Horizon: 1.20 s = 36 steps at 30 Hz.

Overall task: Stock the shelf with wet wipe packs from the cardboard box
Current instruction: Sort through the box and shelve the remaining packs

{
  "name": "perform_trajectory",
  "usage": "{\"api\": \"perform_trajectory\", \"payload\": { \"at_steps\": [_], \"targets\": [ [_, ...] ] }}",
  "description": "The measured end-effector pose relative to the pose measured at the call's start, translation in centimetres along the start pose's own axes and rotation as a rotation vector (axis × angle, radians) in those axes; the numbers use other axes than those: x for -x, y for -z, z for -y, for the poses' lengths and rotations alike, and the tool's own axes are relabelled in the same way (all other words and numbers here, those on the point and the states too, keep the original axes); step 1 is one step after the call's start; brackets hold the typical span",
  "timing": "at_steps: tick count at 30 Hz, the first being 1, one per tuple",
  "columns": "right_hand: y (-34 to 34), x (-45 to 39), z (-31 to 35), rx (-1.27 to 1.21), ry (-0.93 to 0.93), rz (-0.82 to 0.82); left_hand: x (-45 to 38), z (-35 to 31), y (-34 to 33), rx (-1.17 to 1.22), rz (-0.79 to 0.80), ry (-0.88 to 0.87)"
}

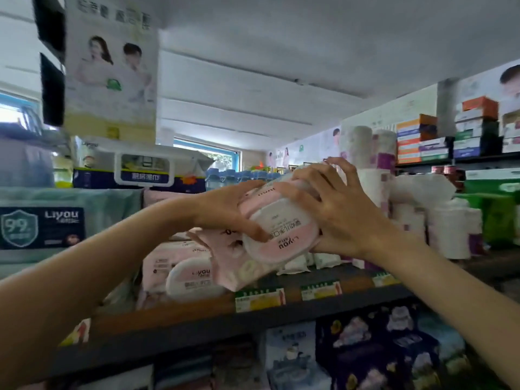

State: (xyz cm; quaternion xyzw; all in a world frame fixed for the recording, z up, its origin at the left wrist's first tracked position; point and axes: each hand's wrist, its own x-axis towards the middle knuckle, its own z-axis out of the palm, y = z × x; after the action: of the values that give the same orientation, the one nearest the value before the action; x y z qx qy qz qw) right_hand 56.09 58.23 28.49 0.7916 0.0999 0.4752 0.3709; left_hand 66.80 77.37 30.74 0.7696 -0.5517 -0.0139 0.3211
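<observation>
A pink and white wet wipe pack (277,229) with a white oval lid is tilted above the shelf (197,319), held between both hands. My left hand (228,212) grips its left side, thumb on the lid. Over its right end and top my right hand (337,209) curls its fingers. More pink wipe packs (183,266) lie stacked on the shelf just below and to the left. The cardboard box is not in view.
A large teal wipe pack (56,223) stands at the left, with a blue and white pack (140,170) above it. Paper rolls (439,220) crowd the shelf at the right. Yellow price tags (260,299) line the shelf's front edge. Dark printed packs (374,347) fill the lower shelf.
</observation>
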Motion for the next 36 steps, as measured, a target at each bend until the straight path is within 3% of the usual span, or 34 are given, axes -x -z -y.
{"api": "perform_trajectory", "payload": {
  "at_steps": [2,5,9,12,20,23,25,27,28,30,33,36],
  "targets": [
    [-1.8,-1.2,0.4,-0.110,-0.061,-0.020,0.2,0.2,1.5,-0.173,-0.024,0.026],
    [-3.9,-3.0,1.1,-0.235,-0.157,-0.056,0.8,0.7,2.6,-0.567,-0.183,-0.017],
    [-5.5,-4.8,2.2,-0.339,-0.255,-0.089,2.2,2.5,2.3,-1.103,-0.350,0.078],
    [-6.0,-5.6,2.1,-0.396,-0.316,-0.069,2.4,3.9,1.7,-1.329,-0.486,-0.037],
    [-4.6,-6.2,1.4,-0.310,-0.256,-0.139,0.1,3.9,0.6,-1.213,-0.680,-0.133],
    [-4.0,-5.0,1.7,-0.306,-0.435,-0.274,0.1,3.2,1.2,-1.142,-0.778,-0.171],
    [-3.2,-4.0,2.9,-0.617,-0.818,-0.342,-0.1,2.2,1.7,-1.116,-0.864,-0.150],
    [-1.3,-4.4,4.6,-1.463,-1.192,-0.282,-0.7,1.4,2.1,-1.175,-0.949,-0.144],
    [-0.4,-5.1,5.0,-1.927,-1.222,-0.206,-1.0,1.1,2.3,-1.236,-0.972,-0.160],
    [0.4,-7.0,4.3,-2.417,-1.197,-0.159,-1.6,0.7,2.4,-1.361,-0.988,-0.223],
    [0.7,-10.3,2.8,-2.607,-1.464,-0.228,-2.1,0.4,1.6,-1.529,-0.933,-0.342],
    [-0.5,-11.5,2.4,-2.364,-1.643,-0.312,-0.6,-0.2,1.2,-1.395,-0.765,-0.370]
  ]
}}
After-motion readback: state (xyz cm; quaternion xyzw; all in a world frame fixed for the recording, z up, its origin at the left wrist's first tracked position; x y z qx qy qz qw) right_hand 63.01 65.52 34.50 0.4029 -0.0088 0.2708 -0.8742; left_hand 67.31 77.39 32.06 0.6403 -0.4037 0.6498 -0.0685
